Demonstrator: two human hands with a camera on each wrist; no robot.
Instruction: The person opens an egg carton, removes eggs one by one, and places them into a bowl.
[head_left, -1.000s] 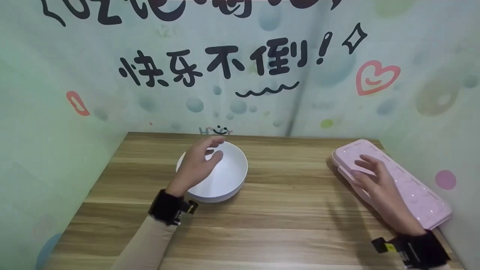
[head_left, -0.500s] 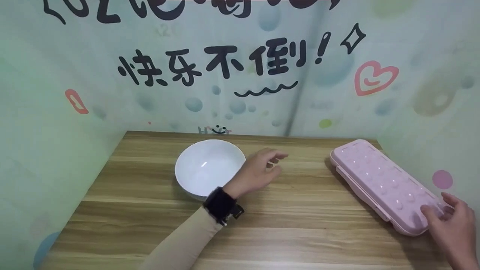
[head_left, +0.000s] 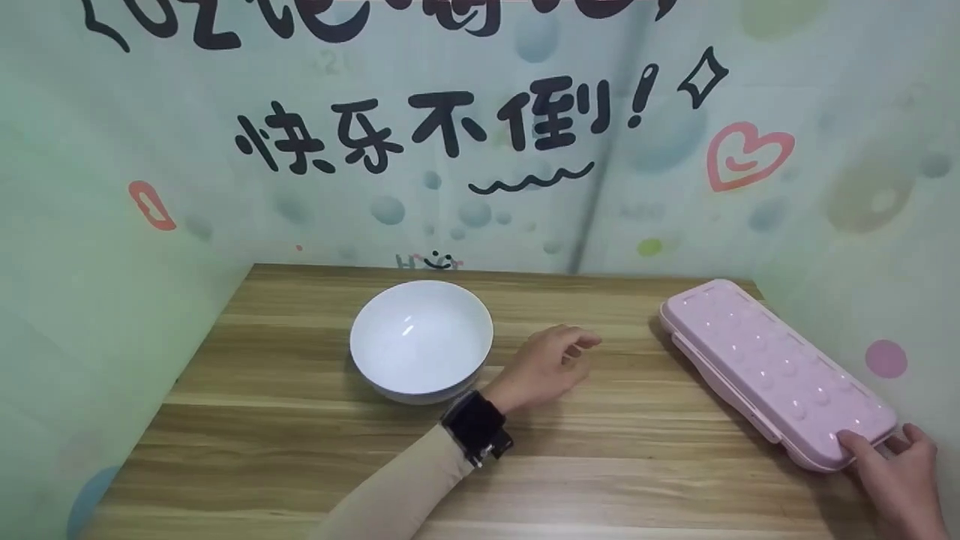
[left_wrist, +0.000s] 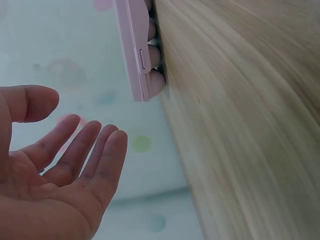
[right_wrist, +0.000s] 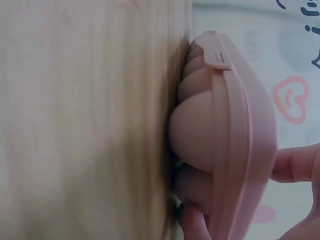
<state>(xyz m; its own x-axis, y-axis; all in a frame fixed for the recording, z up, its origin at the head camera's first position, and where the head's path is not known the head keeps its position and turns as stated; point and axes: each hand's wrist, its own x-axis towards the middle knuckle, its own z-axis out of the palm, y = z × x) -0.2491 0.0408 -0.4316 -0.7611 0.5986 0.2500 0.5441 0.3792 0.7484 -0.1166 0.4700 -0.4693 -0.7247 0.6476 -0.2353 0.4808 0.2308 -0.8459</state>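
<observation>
A pink lidded plastic box (head_left: 776,375) with a bumpy lid, rounded cups underneath and a clasp lies slanted on the table at the right. At its near end, my right hand (head_left: 900,472) grips it; in the right wrist view the thumb (right_wrist: 295,164) meets the lid side and a fingertip (right_wrist: 195,222) is at the cups below. My left hand (head_left: 544,367) hovers between bowl and box, fingers loosely bent and holding nothing. Left of that hand stands a white bowl (head_left: 420,337). The box's contents are hidden by its closed lid.
Everything stands on a wood-grain table (head_left: 300,465). A printed cloth backdrop (head_left: 465,217) rises along its back edge and both sides. The far end of the box lies close to the back right corner.
My left hand has moved right, from over the bowl to beside it. My right hand has slid from above the box to its near end and taken hold. Bowl and box have stayed put.
</observation>
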